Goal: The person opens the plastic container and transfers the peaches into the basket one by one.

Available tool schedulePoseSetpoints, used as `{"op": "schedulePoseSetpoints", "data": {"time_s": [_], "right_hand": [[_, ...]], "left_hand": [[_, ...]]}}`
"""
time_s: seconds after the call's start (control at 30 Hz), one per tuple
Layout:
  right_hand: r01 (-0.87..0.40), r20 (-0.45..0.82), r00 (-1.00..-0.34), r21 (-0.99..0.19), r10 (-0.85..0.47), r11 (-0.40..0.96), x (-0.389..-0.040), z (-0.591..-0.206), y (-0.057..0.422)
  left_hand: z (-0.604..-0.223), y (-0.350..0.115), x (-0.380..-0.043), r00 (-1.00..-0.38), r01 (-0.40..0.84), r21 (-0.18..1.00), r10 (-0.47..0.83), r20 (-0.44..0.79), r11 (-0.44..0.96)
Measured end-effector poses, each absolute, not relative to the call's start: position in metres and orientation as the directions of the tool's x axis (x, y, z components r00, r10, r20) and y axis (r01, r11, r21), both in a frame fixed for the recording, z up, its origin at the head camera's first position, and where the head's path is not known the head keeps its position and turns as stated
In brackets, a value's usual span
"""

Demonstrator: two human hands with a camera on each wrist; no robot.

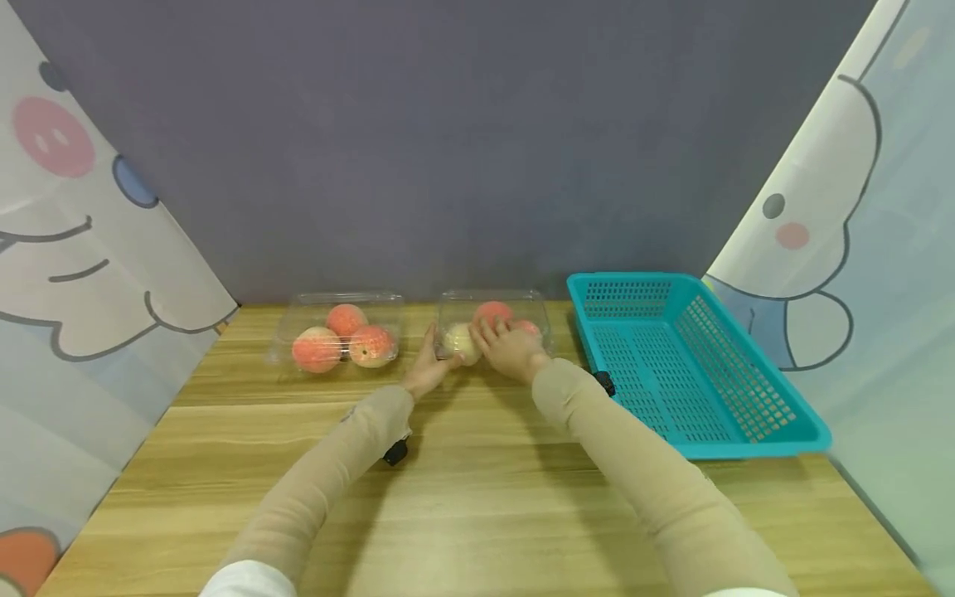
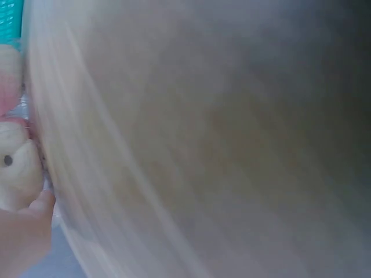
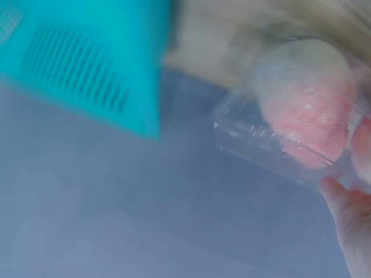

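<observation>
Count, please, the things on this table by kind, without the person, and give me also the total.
Peaches: 6
Clear plastic boxes: 2
Blue-green basket: 1
Total: 9

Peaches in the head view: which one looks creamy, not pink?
The creamy peach in the right clear box, by the left hand; every other visible peach shows pink.

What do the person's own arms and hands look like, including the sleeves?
Long, wrinkled beige sleeves reach both wrists, with white fabric at their upper ends. A small black device shows by each wrist. The left hand and right hand wear no gloves.
</observation>
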State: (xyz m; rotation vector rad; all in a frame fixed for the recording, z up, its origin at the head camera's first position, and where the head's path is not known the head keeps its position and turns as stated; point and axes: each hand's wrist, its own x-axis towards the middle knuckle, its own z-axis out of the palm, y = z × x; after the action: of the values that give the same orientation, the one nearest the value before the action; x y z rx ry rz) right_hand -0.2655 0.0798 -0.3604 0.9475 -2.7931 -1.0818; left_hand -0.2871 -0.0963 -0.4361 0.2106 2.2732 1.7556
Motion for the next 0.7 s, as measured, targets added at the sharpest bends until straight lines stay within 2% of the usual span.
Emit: {"op": "schedulePoseSetpoints", "data": {"time_s": [0.1, 0.2, 0.4, 0.6, 0.7], "right_hand": [[-0.528, -0.232, -0.765, 0.761, -0.600, 0.378, -0.266, -0.362, 0.082], [-0.525, -0.216, -0.737, 0.780, -0.641, 0.341, -0.268, -0.365, 0.084], [-0.594, -0.147, -0.717, 0.640, -0.681, 0.488, -0.273, -0.364, 0.081], [-0.674, -0.209, -0.714, 0.463, -0.668, 0.576, -0.281, -0.360, 0.074], [-0.686, -0.198, -0.711, 0.405, -0.675, 0.604, -0.285, -0.357, 0.074]], "left_hand": [[-0.438, -0.097, -0.286, -0.954, -0.030, 0.969, 0.283, -0.101, 0.245], [-0.438, -0.097, -0.284, -0.953, -0.035, 0.969, 0.282, -0.106, 0.246], [-0.427, -0.097, -0.273, -0.948, -0.041, 0.973, 0.299, -0.110, 0.227], [-0.413, -0.099, -0.261, -0.933, -0.073, 0.958, 0.320, -0.163, 0.277], [-0.411, -0.099, -0.260, -0.931, -0.075, 0.958, 0.324, -0.167, 0.277]]}}
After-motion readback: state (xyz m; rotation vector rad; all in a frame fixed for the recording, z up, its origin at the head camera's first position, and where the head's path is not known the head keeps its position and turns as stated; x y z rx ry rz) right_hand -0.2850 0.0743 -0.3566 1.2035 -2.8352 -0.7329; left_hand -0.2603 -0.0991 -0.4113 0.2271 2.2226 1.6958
